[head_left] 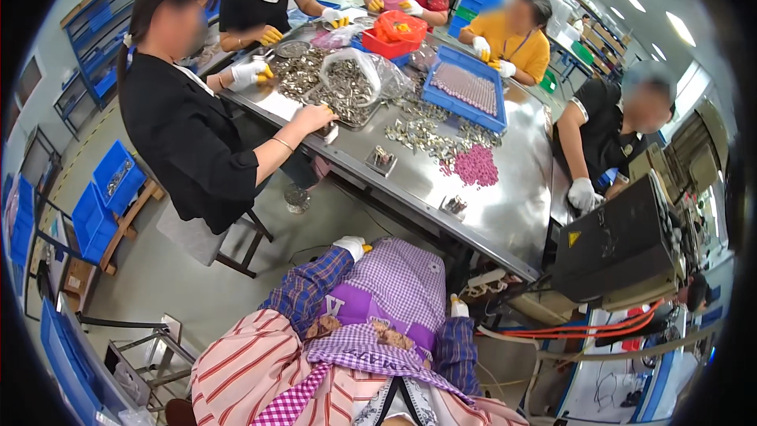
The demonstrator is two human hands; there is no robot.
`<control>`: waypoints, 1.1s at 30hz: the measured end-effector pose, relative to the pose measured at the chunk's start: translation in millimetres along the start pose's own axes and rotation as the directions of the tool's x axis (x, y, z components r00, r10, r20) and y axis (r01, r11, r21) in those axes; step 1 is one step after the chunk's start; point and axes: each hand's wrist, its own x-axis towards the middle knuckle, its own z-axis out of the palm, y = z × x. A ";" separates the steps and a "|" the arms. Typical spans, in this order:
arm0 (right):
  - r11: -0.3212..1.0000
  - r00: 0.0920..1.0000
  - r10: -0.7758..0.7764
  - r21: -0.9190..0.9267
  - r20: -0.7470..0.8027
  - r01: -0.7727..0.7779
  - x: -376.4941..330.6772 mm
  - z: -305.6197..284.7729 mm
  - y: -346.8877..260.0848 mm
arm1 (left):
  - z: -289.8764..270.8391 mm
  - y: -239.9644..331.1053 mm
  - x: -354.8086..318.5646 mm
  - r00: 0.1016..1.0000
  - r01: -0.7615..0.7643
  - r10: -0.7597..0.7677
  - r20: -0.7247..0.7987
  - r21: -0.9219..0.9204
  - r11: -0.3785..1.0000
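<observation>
I am looking down at my own purple checked apron (394, 284) and plaid sleeves. My left hand (351, 246), in a white glove with yellow fingertips, rests low by my knee, just below the near edge of the steel table (505, 217). Only a small part of my right hand (459, 308), also in a white glove, shows beside the apron. Neither hand shows anything held, and the fingers are too small to read. The nearest things on the table are a small metal dish (455, 205) and a pile of pink pieces (475, 166).
Several gloved people sit around the table, one in black (189, 134) close on my left. On the table lie loose metal parts (418, 134), a clear bag of them (347, 91), a blue tray (465, 91) and a red bin (398, 31). A black machine (615, 244) stands to the right; blue crates (102, 197) stand on the left.
</observation>
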 end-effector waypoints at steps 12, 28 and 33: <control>0.979 0.976 0.180 0.070 0.120 -0.189 10.5 -15.4 -4.7 | -11.5 13.8 2.5 0.975 0.034 0.065 -0.210 0.436 0.899; 0.877 0.860 0.416 0.120 0.297 -0.465 79.3 -20.5 16.8 | -32.2 40.7 18.5 0.918 -0.087 0.163 -0.363 0.217 0.972; 0.946 0.910 0.208 0.163 0.359 -0.281 131.5 33.9 3.4 | -54.1 105.5 2.2 0.901 -0.293 0.116 -0.417 -0.392 0.872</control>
